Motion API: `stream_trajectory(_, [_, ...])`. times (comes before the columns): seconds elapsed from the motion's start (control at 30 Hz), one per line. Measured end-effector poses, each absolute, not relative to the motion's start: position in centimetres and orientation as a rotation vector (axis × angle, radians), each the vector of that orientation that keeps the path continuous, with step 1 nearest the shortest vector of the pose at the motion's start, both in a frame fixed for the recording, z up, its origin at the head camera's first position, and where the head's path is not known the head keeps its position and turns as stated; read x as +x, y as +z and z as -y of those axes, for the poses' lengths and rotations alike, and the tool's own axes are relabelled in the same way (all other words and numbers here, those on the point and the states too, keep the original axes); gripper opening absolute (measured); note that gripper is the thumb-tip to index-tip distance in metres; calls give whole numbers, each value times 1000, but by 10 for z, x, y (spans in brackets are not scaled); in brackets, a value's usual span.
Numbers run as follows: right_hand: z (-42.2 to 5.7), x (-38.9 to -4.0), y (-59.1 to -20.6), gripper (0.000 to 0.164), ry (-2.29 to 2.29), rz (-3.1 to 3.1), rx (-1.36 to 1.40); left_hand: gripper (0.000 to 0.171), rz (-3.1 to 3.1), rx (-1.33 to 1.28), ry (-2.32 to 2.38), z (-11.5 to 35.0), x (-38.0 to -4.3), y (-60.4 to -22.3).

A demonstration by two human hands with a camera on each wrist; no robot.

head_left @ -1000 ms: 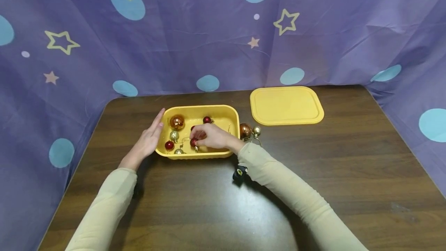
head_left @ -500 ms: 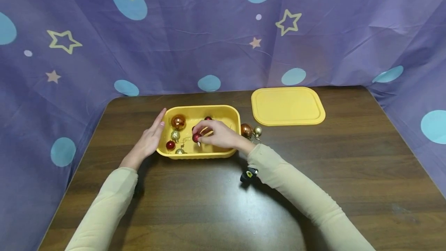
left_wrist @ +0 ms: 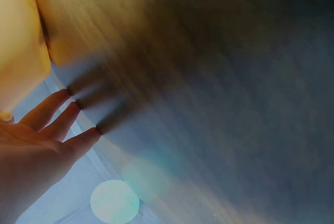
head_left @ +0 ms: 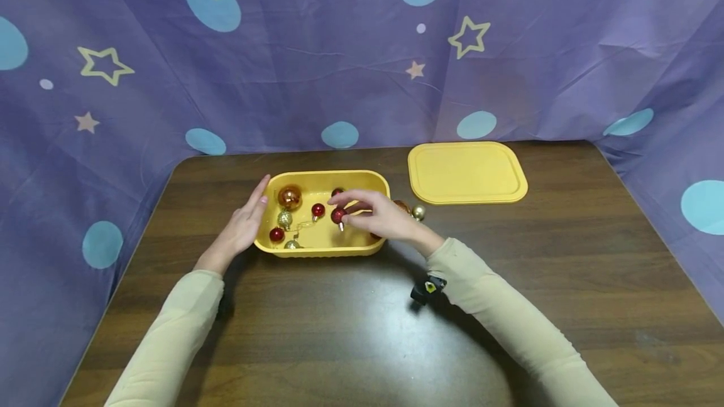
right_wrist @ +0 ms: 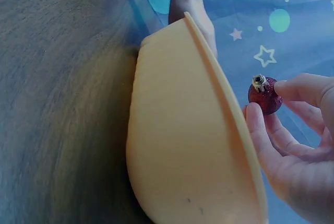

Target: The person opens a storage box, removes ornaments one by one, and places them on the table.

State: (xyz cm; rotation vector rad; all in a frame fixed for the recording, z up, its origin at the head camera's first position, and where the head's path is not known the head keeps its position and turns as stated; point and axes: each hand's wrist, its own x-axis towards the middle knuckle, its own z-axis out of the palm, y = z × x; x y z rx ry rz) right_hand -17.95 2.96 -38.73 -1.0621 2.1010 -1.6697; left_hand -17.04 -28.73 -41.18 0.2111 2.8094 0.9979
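Between thumb and fingers my right hand pinches a glittery dark red Christmas bauble with a gold cap. It holds the bauble over the right half of a yellow plastic box. My left hand lies along the box's left end with its fingers straight; in the left wrist view those fingers extend beside the yellow wall. Inside the box are an orange bauble, gold baubles and small red baubles. Another red one at the back is partly hidden by my right hand.
A yellow lid lies flat at the back right of the brown wooden table. Right of the box sit a gold bauble and an orange bauble, partly covered by my right hand. A purple patterned curtain hangs behind.
My right hand has lifted the glittery red bauble from the middle of the box and moved it rightward, uncovering another red bauble. The left hand stays at the box's left end.
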Motion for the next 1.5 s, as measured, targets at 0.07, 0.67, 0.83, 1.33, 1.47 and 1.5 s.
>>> stream_trajectory(0.07, [-36, -179, -386, 32, -1688, -2110, -1023, 55, -2807, 209, 995, 287, -170, -411])
stream_trajectory(0.67, [-101, -191, -391, 29, -1842, -2220, -650, 54, -2783, 187, 1002, 287, -171, -410])
stream_trajectory(0.83, [-116, -189, -395, 29, -1832, -2256, -605, 54, -2790, 194, 1004, 287, -171, -411])
stream_trajectory(1.33, [-163, -185, -423, 25, -1537, -2547, -586, 54, -2785, 176, 1008, 287, -170, -412])
stream_trajectory(1.47, [-167, -185, -430, 24, -1513, -2580, -533, 54, -2778, 179, 1018, 287, -171, -413])
stream_trajectory(1.5, [-167, -185, -431, 24, -1504, -2591, -514, 54, -2778, 179, 1021, 287, -171, -412])
